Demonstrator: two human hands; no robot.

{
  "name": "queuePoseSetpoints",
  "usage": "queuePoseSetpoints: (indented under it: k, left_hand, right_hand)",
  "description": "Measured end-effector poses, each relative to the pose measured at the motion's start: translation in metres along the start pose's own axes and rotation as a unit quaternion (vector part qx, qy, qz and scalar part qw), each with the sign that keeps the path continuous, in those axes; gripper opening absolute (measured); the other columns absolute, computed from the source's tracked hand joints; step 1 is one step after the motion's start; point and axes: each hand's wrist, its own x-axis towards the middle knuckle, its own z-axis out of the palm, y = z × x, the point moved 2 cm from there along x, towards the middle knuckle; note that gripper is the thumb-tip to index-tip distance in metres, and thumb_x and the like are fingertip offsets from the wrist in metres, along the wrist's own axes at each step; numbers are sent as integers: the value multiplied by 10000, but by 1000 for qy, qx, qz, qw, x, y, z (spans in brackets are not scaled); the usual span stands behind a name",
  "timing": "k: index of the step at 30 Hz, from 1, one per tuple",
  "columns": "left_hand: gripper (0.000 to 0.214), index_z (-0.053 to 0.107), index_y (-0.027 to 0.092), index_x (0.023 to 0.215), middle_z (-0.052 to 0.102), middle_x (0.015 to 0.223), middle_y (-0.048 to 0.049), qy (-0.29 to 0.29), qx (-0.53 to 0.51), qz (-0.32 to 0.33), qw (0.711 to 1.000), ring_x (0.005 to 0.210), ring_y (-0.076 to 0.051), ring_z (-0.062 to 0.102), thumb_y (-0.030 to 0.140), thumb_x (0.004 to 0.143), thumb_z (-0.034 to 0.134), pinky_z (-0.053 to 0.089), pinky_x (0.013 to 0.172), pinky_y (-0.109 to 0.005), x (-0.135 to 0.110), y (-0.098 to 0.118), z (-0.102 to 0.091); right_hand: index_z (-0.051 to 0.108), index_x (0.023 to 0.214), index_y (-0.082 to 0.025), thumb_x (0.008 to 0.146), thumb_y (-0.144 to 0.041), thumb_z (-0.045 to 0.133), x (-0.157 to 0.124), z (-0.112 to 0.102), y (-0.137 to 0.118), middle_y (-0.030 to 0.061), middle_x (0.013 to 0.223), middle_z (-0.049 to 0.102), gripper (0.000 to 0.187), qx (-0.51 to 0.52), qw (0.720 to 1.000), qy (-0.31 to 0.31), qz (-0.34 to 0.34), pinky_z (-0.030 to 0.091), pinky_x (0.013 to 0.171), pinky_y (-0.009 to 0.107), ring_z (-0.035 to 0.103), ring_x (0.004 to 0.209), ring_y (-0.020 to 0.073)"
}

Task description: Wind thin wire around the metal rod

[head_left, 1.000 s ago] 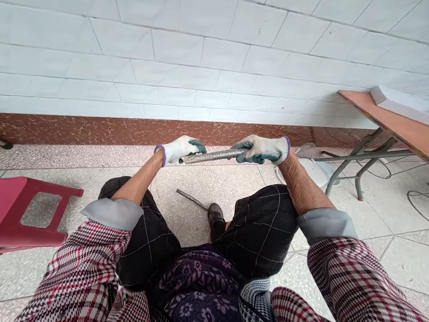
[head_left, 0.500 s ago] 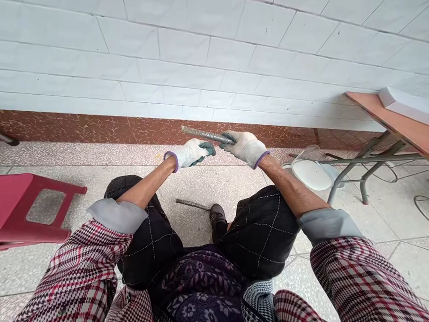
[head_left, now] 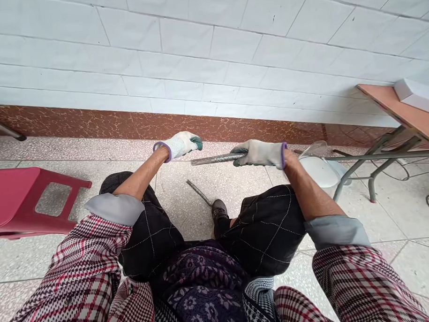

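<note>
I sit low with both knees raised, wearing white work gloves with green palms. My right hand (head_left: 261, 153) is closed around one end of a short grey threaded metal rod (head_left: 214, 158) that lies roughly level and points left. My left hand (head_left: 180, 144) is curled shut a little to the left of the rod's free end, apart from it, and nothing shows in its fingers. A second grey rod (head_left: 198, 192) lies on the floor tiles between my legs, just beyond my dark shoe (head_left: 219, 211).
A red plastic stool (head_left: 29, 200) stands at my left. At the right are a white tub with a clear lid (head_left: 316, 167), a folding table (head_left: 403, 112) on grey metal legs, and cables on the floor. A white tiled wall with a brown skirting runs ahead.
A second ago both hands gripped the rod. My right hand then tilted it up and brought it back to level; my left hand has let go and sits apart from the rod's end.
</note>
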Motion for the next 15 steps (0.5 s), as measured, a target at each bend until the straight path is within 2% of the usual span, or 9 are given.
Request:
queuePoseSetpoints:
  k: [2, 4, 7, 9, 11, 13, 15]
  left_hand:
    - [222, 800, 170, 1014, 479, 630, -7, 17, 9, -7, 1000, 578, -113, 354, 244, 815, 736, 247, 517, -276, -1, 1, -2]
    - [233, 808, 195, 1028, 497, 636, -18, 25, 15, -6, 1000, 592, -129, 395, 261, 809, 764, 275, 522, -278, -3, 5, -1]
    - [240, 809, 230, 1046, 548, 653, -37, 35, 12, 2, 999, 588, -147, 442, 286, 818, 754, 303, 516, -286, -2, 12, 6]
    - [246, 801, 235, 1073, 572, 668, -42, 44, 0, 8, 999, 566, -141, 448, 292, 852, 709, 313, 512, -292, 2, 17, 15]
    - [254, 792, 215, 1090, 564, 668, -30, 47, -18, 15, 999, 522, -120, 418, 282, 883, 660, 307, 496, -294, 6, 24, 27]
    - [277, 779, 189, 1118, 537, 654, -11, 45, -33, 25, 998, 478, -100, 377, 265, 907, 617, 286, 474, -292, 9, 31, 38]
    - [303, 765, 169, 1151, 522, 650, 1, 49, -34, 34, 998, 459, -90, 365, 245, 921, 583, 281, 465, -289, 8, 38, 45]
  right_hand:
    - [728, 960, -195, 924, -492, 720, -10, -5, 3, 27, 797, 687, 299, 32, 999, -14, -16, 499, 528, 271, 591, 612, 143]
    - [747, 915, -203, 819, -456, 797, -16, -8, 2, -7, 629, 603, 276, 84, 995, -41, -29, 399, 398, 249, 486, 475, 116]
    - [743, 981, -168, 712, -397, 798, -19, -10, -10, -63, 563, 478, 357, 262, 960, -70, -67, 283, 331, 226, 348, 405, 72]
    - [721, 1043, -137, 693, -388, 780, -15, -12, -23, -76, 584, 445, 435, 375, 922, -24, -94, 256, 330, 224, 330, 416, 66]
    - [707, 1091, -130, 732, -406, 750, -6, -13, -34, -74, 594, 426, 455, 406, 908, 57, -93, 256, 340, 235, 334, 436, 78]
    - [702, 1120, -144, 806, -409, 698, 7, -14, -41, -49, 616, 459, 411, 358, 922, 136, -59, 288, 376, 250, 368, 471, 99]
    - [707, 1134, -177, 857, -379, 669, 21, -14, -42, 3, 703, 570, 345, 213, 954, 212, -12, 370, 466, 270, 469, 560, 132]
